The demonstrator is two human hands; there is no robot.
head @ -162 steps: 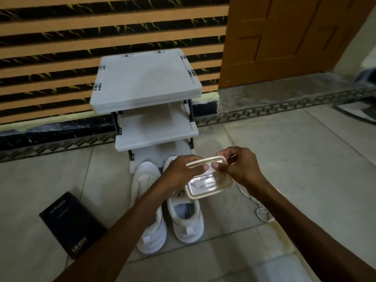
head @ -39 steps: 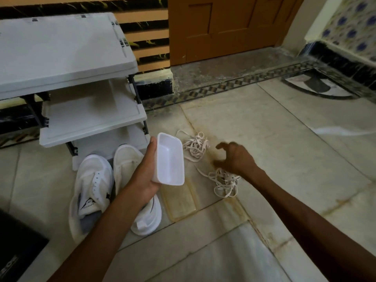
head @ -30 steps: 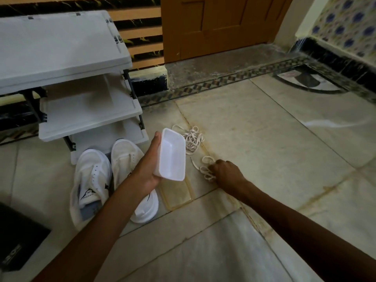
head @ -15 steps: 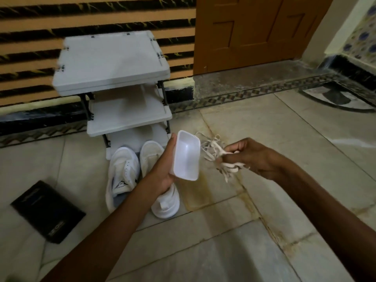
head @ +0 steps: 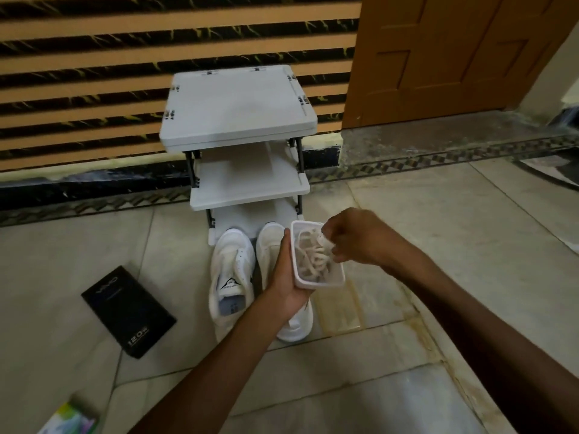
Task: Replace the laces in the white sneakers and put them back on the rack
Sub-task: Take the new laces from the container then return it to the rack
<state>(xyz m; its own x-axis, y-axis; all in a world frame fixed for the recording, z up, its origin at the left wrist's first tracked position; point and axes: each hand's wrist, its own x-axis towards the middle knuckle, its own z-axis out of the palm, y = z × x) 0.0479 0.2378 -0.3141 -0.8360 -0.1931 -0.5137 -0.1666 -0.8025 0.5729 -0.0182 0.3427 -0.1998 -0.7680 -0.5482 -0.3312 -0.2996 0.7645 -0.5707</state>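
Over tiled floor, left hand holds a tub of laces

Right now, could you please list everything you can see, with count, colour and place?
rack: one, pale grey, three shelves, centre back.
sneakers: two, white, side by side on the floor in front of the rack.
container: one, white, held above the sneakers.
laces: one bundle, off-white, inside the container.
lid: one, translucent, on the floor right of the sneakers.
black box: one, on the floor left of the sneakers.
packet: one, multicoloured, bottom left corner, blurred.
door: one, brown, upper right.
left hand: grips the container's side.
right hand: pinches the laces at the container.
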